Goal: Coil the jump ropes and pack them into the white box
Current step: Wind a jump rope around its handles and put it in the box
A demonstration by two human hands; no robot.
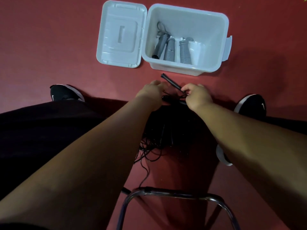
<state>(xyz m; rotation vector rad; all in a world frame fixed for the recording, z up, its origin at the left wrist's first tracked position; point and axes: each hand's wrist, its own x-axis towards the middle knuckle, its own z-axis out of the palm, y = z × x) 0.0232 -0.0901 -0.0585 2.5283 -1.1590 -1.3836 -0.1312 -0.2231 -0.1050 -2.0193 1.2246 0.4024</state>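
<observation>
R hand (197, 98) pinches near end of black handle (172, 83). Handle's long axis runs fwd-left from its fingertips twd white box (216, 15), just beyond. L hand (150, 94) sits beside handle over rope loops (166, 97); its grip can't be told. R nearer box.

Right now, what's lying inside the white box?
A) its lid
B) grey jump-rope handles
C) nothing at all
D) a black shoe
B: grey handles lie on the bottom of the white box, while the right hand pinches a black handle outside it.
</observation>
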